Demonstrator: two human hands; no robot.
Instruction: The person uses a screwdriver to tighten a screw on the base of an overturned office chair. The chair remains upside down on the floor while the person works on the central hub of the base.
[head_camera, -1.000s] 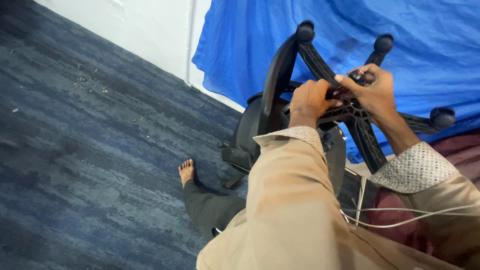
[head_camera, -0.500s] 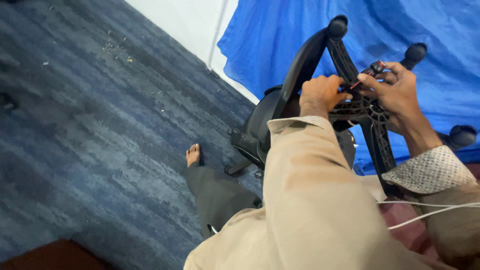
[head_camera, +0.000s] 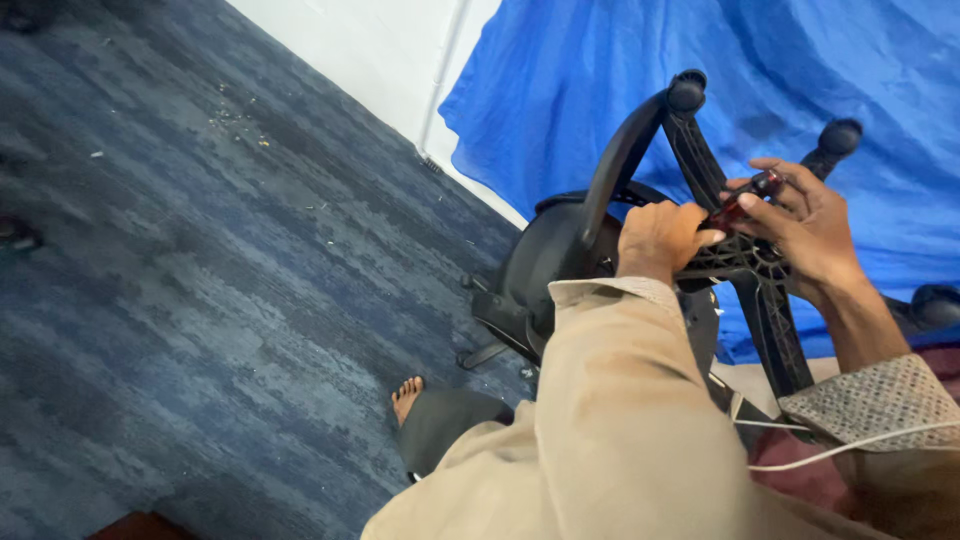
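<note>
Overturned black office chair base (head_camera: 740, 262) lies tipped on the dark blue carpet (head_camera: 200, 300), star legs up against the blue tarp (head_camera: 800, 80). Left hand (head_camera: 660, 238) is closed on the hub of the base. Right hand (head_camera: 805, 228), just beside the hub, pinches a small red-and-dark tool (head_camera: 745, 198) at the hub. Bare foot (head_camera: 407, 397) rests below the base. Risk, as judged: the tool could slip off the hub and jab the left hand; the base could roll.

Dark blue carpet floor (head_camera: 200, 300): overturned black office chair (head_camera: 560, 270), bare foot (head_camera: 406, 397), scattered crumbs (head_camera: 238, 118).
</note>
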